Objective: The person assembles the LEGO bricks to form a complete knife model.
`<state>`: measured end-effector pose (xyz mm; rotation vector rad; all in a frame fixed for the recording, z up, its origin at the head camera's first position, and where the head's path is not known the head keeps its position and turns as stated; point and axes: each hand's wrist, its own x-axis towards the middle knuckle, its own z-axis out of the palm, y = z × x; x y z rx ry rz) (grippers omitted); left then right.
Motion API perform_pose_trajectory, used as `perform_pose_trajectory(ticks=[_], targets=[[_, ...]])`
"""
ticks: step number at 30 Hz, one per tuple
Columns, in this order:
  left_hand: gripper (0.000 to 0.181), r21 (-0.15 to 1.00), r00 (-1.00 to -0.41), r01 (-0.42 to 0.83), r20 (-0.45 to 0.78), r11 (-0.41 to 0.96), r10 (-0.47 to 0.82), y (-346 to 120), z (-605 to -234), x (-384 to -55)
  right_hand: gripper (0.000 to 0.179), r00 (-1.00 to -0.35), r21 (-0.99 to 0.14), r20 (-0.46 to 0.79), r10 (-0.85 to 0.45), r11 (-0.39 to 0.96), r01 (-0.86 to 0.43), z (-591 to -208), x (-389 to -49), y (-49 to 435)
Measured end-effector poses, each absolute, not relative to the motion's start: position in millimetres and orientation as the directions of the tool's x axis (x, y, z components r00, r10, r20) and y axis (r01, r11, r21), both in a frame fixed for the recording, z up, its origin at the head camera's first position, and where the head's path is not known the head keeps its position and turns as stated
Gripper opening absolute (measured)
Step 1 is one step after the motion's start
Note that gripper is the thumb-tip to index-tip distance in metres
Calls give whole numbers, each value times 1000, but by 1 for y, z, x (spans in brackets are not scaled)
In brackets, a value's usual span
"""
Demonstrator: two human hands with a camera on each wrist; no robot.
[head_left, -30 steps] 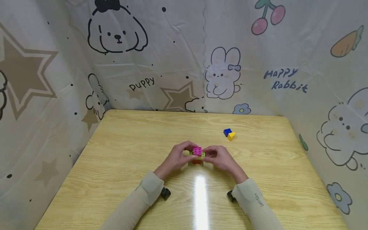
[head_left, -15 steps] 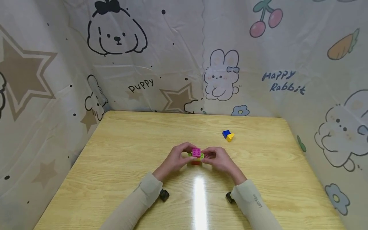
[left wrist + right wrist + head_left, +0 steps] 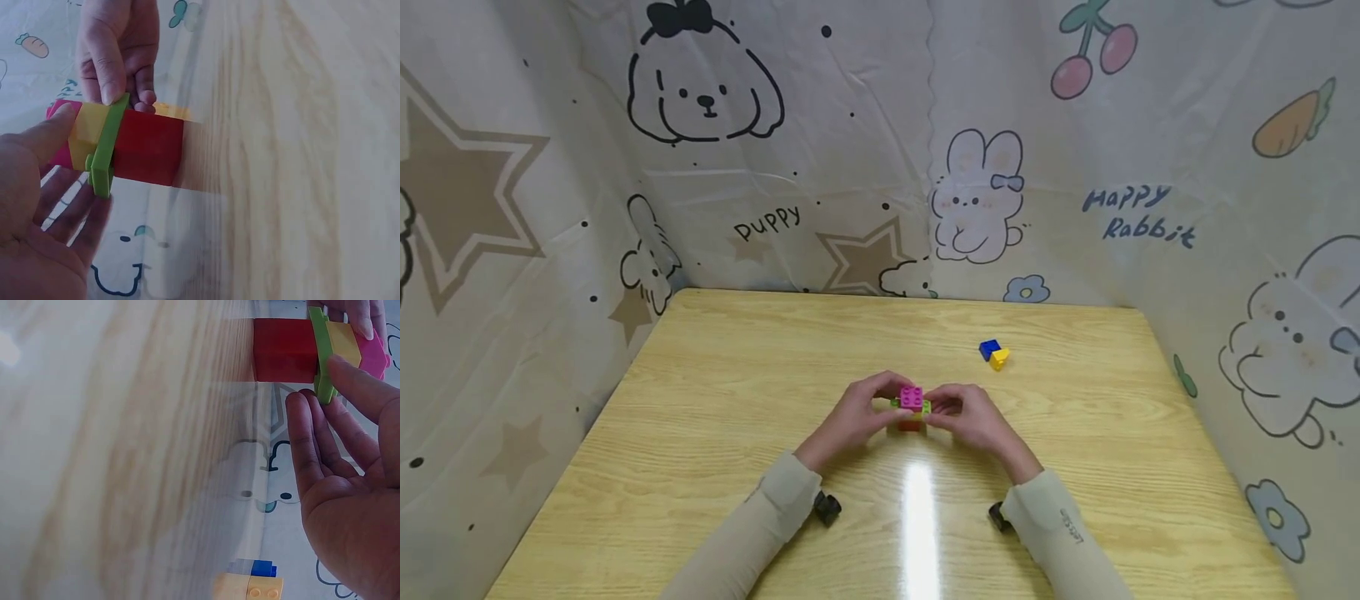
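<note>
Between the two hands a stack of toy building bricks stands upright on the table. Its bottom is a red block (image 3: 149, 149), then comes a long thin green piece (image 3: 107, 147), a yellow brick (image 3: 89, 131) and a pink brick (image 3: 912, 398) on top. My left hand (image 3: 856, 417) pinches the pink brick, its thumb on the near side. From the other side my right hand (image 3: 976, 417) pinches the end of the green piece, as the right wrist view shows, with thumb and finger. The two hands hide parts of the stack's sides in the head view.
Behind the right hand a loose blue brick (image 3: 989, 349) lies against a small yellow brick (image 3: 1000, 358) on the wooden table (image 3: 760, 342). A printed cloth (image 3: 850, 150) hangs along the table's back and sides. Black wrist cameras sit by both cuffs.
</note>
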<state>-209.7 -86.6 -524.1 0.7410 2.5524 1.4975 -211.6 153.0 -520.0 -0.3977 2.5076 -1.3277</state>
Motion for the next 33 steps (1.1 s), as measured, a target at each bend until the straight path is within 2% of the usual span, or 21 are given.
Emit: perform_pose_trajectory(ticks=[10,33], targets=[[38,785,-876,380,136,489,463,-99,-528,-208,34,-921,-842,-128,-369,531,-96,-520,-212,150],[37,784,-878,379,137,492,458,-104,-528,-206,33,-925,-843,-125,-358,530,-92,-518,-210,151]])
